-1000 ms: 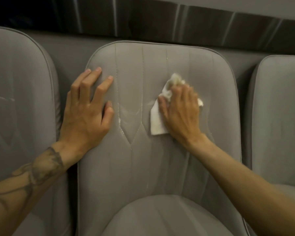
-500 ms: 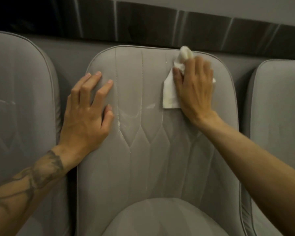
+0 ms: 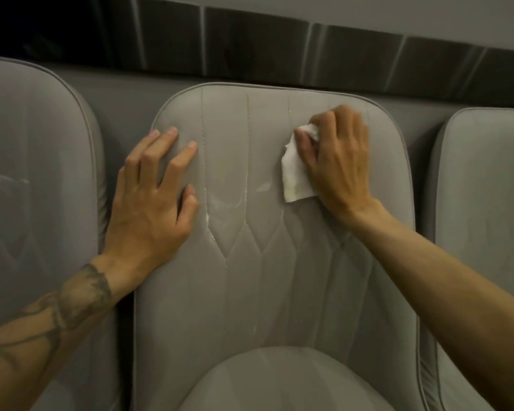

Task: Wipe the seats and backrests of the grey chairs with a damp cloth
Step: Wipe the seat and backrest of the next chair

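Right grip pinches cloth (under palm) against backrest

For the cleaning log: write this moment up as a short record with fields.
surface in work: backrest of the middle of three grey chairs
left hand: flat on the backrest's left edge, fingers spread
right hand: fingers curled on the white cloth, pressing it to the backrest's upper right
traces: wet streaks shine along the centre seams
seat: no hand on it
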A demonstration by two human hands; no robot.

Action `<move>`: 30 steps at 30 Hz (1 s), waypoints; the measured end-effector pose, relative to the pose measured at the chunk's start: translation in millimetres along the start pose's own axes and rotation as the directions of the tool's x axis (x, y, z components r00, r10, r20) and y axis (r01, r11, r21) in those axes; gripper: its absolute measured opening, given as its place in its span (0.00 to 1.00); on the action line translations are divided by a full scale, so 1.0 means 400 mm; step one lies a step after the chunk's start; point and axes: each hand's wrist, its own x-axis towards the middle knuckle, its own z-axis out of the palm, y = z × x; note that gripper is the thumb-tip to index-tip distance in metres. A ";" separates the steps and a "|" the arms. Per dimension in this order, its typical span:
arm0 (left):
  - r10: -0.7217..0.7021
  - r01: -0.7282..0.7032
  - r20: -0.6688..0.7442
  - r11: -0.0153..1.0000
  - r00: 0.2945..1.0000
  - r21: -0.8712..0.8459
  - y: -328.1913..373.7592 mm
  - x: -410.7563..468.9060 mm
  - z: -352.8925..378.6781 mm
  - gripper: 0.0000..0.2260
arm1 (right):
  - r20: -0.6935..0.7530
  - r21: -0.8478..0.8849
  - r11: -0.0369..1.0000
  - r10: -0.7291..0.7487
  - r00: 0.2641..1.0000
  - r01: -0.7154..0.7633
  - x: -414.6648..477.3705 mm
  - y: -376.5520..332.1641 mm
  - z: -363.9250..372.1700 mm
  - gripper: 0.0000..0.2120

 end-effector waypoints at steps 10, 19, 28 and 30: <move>-0.002 0.002 -0.003 1.000 1.000 0.000 0.002 -0.002 0.001 0.26 | 0.024 0.108 0.994 0.026 0.999 -0.028 -0.046 0.011 0.011 0.13; -0.002 0.002 -0.006 1.000 1.000 -0.007 0.003 -0.004 -0.003 0.26 | -0.042 0.104 0.987 0.127 0.991 -0.122 -0.039 -0.002 0.024 0.13; -0.011 0.011 0.009 1.000 1.000 -0.013 0.000 -0.001 0.000 0.26 | 0.051 0.005 0.987 0.160 0.986 -0.161 -0.051 0.005 0.016 0.17; -0.014 0.014 0.012 1.000 1.000 -0.019 0.000 -0.002 0.003 0.26 | 0.062 0.035 0.984 0.174 0.983 -0.176 -0.050 -0.004 0.016 0.18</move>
